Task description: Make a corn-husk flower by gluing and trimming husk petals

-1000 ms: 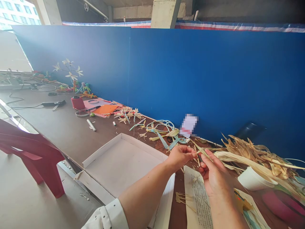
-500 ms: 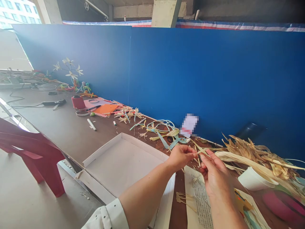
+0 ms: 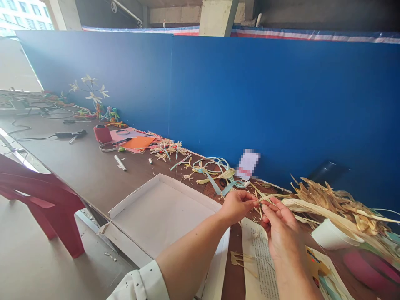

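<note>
My left hand [image 3: 235, 205] is closed in a pinch, its fingertips meeting those of my right hand [image 3: 279, 223] above the table. The right fingers are also closed, thumb against forefinger. What sits between the fingertips is small and partly covered; I cannot make it out. Beneath the hands lies a printed sheet [image 3: 259, 254] with pale scraps on it. Dried corn husks [image 3: 340, 202] are heaped to the right of my right hand, with a white cup [image 3: 333, 235] lying tilted in front of them. Pale blue and yellow strips [image 3: 214, 183] lie just beyond my left hand.
A shallow white cardboard box [image 3: 156, 221] lies left of my hands, under my left forearm. A blue panel [image 3: 265, 96] rises behind the table. Farther left are a red thread spool [image 3: 102, 134], orange paper [image 3: 139, 143] and a red plastic chair [image 3: 46, 200].
Both hands stay in nearly the same place. The fingers of my right hand have shifted slightly at the pinch. The things on the table look unchanged.
</note>
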A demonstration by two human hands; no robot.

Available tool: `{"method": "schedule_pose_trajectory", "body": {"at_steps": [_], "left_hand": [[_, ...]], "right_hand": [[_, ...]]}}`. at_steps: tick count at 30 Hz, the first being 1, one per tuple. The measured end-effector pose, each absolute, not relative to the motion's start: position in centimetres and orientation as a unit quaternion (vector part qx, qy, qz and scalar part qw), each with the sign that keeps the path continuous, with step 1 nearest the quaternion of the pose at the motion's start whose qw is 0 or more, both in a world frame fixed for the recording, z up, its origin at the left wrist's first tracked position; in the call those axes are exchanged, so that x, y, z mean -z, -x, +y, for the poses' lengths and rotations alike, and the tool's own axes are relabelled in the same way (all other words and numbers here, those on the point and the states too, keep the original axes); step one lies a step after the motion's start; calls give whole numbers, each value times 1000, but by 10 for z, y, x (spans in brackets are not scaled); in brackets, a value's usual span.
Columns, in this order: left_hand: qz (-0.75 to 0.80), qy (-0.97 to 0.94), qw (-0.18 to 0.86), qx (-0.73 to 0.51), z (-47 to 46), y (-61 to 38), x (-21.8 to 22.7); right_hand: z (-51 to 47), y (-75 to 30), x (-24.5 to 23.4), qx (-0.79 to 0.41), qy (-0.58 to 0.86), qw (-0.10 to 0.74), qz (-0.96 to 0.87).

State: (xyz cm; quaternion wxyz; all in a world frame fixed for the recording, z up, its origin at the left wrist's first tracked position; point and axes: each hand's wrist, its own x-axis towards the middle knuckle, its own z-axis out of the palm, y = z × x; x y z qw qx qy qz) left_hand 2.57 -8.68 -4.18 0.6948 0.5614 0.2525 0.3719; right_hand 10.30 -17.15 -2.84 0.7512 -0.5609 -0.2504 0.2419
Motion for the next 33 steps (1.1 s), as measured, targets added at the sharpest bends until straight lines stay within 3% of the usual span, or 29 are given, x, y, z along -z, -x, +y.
{"method": "schedule_pose_trajectory", "body": {"at_steps": [10,19,33], "left_hand": [[232,-542,713,-379,-86,-29,46],[237,-581,685,-370,-84,-29,50],[243,-515,717,-402,-86,-22,37]], "right_hand": [[-171,-106,29,-242,564,747,-254],[-171,-115,39,-39,684,622,-379],[-183,-138,44,3,751,585,-306]]}}
